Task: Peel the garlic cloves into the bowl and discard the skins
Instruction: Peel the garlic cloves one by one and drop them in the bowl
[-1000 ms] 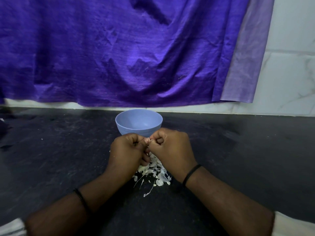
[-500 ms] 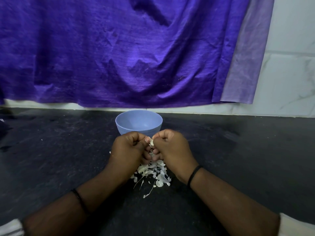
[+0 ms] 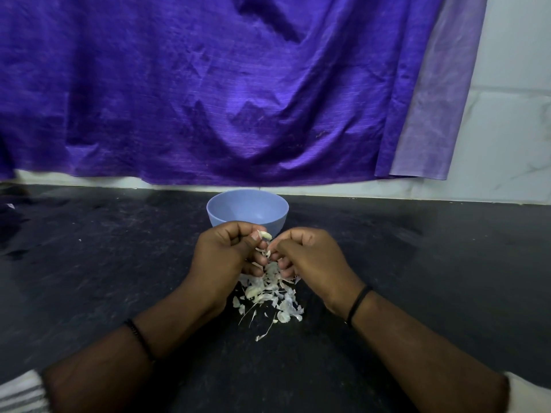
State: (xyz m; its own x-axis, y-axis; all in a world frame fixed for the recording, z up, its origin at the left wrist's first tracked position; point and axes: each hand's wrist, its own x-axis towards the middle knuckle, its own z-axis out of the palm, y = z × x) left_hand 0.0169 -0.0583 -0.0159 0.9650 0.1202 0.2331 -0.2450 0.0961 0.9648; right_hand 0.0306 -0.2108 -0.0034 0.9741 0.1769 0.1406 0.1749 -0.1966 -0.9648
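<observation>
Just in front of the blue bowl (image 3: pixel 247 208), over the dark counter (image 3: pixel 119 278), the left hand (image 3: pixel 222 257) pinches a garlic clove (image 3: pixel 264 235) between thumb and fingers. The right hand (image 3: pixel 310 260) is curled close beside it and seems to pull a strip of skin (image 3: pixel 262 251). A pile of skins (image 3: pixel 269 293) lies below the hands, so I judge several cloves are finished, but the inside of the bowl is hard to see. Discarding is not yet done. The clove's long axis appears to lie roughly sideways, tip toward the right hand.
</observation>
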